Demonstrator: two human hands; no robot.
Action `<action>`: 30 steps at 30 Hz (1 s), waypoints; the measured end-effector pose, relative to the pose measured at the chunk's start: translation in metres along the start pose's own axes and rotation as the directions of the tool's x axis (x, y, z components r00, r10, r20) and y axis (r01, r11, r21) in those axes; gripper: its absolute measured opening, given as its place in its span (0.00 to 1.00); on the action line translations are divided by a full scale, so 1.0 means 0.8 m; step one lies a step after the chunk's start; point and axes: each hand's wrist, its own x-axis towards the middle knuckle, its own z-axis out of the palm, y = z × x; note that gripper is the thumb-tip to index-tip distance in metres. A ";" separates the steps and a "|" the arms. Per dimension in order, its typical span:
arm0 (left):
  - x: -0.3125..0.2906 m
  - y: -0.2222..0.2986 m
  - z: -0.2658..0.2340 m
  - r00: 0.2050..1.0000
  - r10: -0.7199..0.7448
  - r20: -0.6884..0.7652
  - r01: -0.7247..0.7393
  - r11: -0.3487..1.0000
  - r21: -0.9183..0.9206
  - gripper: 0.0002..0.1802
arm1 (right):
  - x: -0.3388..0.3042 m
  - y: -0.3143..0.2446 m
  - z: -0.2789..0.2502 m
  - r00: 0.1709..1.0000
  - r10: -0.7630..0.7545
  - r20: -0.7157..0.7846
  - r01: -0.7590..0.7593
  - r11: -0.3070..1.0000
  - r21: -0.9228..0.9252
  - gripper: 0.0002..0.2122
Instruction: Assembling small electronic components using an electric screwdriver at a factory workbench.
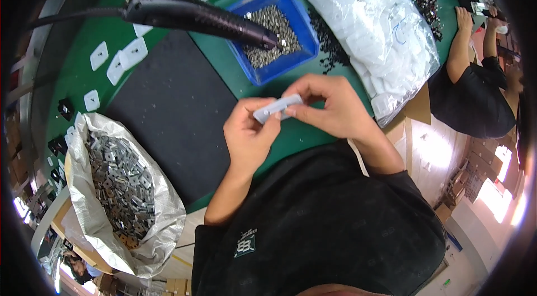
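Note:
Both of my hands hold one small white plate-like part (pixel 278 108) close in front of me, over the green table near its front edge. My left hand (pixel 250 130) pinches the part's left end between thumb and fingers. On the other end, my right hand (pixel 330 104) grips with thumb and bent fingers. The part is tilted, and a small dark spot shows on its face; its underside is hidden by my fingers. Just beyond my hands stands a blue bin (pixel 258 76) of small metal screws. A black electric screwdriver (pixel 196 18) hangs above the bin, its tip over the screws.
A black mat (pixel 173 106) lies left of my hands. Nearer left sits a white woven sack (pixel 162 206) of metal brackets. Several white plates (pixel 133 53) lie at the far left. A clear bag of white parts (pixel 375 33) lies at right, beside a co-worker (pixel 475 94).

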 end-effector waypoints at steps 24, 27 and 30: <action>0.310 0.155 -0.150 0.684 0.610 0.399 -0.377 -0.173 0.910 0.51 | 0.401 -0.071 -0.201 0.840 -0.430 -0.331 0.055 0.675 -0.736 0.19; 0.333 0.138 -0.167 0.835 0.429 0.345 -0.370 -0.027 0.929 0.48 | 0.396 -0.067 -0.186 0.804 -0.496 -0.329 -0.065 0.476 -0.877 0.21; 0.290 0.155 -0.149 0.806 0.541 0.240 -0.287 0.004 0.958 0.42 | 0.342 -0.106 -0.156 0.837 -0.468 -0.283 0.171 0.715 -0.678 0.25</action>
